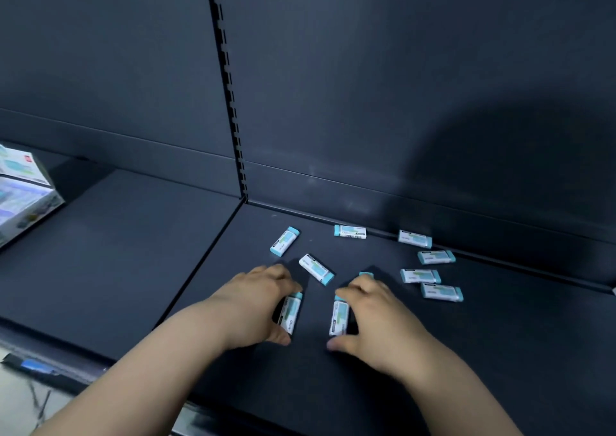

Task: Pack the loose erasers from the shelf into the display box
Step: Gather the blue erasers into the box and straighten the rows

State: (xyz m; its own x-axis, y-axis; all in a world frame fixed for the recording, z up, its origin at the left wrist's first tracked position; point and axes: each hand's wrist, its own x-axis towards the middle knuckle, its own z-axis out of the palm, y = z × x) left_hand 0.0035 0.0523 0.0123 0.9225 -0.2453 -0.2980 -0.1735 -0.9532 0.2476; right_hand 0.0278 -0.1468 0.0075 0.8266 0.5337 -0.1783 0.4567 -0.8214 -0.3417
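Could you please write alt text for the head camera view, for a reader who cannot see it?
Two bare hands reach onto a dark shelf, the left hand and right hand each closing on a white-and-teal eraser. More erasers lie scattered beyond them, and stacked boxes sit at far left.

Display box (23,188) cut off at left edge, one eraser (365,274) mostly hidden behind right fingers, label print illegible
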